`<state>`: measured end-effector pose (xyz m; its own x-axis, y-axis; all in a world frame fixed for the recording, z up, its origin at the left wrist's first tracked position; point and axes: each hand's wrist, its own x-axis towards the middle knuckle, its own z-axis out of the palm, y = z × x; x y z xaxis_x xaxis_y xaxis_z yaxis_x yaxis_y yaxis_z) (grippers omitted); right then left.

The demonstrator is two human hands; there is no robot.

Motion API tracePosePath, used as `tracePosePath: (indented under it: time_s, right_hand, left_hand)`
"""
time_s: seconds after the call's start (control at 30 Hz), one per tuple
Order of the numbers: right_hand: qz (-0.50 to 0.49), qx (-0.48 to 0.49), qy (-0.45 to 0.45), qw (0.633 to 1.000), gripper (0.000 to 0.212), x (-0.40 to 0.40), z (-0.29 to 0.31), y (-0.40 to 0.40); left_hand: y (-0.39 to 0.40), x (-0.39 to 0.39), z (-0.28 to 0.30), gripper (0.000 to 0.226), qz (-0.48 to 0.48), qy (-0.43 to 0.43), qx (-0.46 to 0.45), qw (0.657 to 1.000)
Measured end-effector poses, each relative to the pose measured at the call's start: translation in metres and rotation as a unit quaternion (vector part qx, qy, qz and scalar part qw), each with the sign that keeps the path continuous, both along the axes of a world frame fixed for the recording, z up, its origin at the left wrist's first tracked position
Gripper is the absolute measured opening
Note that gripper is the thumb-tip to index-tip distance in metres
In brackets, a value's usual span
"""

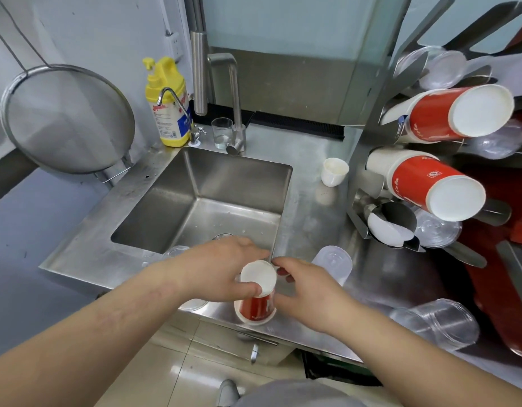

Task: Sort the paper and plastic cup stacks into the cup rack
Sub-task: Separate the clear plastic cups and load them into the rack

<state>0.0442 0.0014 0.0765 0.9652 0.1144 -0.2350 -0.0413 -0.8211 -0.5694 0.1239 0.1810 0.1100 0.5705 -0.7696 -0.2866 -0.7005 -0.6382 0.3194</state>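
While the left hand [221, 268] grips the inverted red paper cup stack [257, 292] at lower centre & the right hand [309, 292] seems to pinch its side, fingers partly hidden, the stack sits by the sink [154, 201] edge; a loose grip could tip it in, away from the cup rack [368, 118] at right.

Single head-worn view, wide-angle, edges bowed. Looks forward and steeply down from above counter front edge. Sink [201, 198] sits mid-frame, wall and tap [233, 104] at top, floor tiles and own shoe at bottom. Cup rack [368, 118] fills right edge, close. Both forearms enter from bottom, near lens.
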Motion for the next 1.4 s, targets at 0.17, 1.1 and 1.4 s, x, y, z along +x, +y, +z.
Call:
tracePosePath:
  time_s: [0.17,1.1,1.4]
  right_hand:
    - [0.028,-0.036,-0.012,0.999,0.051,-0.002,0.050,-0.022]
    - [-0.149,-0.144,0.078,0.975,0.078,-0.150,0.030,-0.205]
    - [-0.209,-0.042,0.018,0.977,0.087,-0.158,0.001,-0.206]
  left_hand:
    - [-0.019,0.013,0.025,0.057,-0.053,-0.023,0.039,0.998]
    - [-0.252,-0.075,-0.012,0.090,-0.219,0.048,0.037,0.974]
    - [-0.250,-0.116,-0.053,0.094,-0.021,0.179,-0.106,0.978]
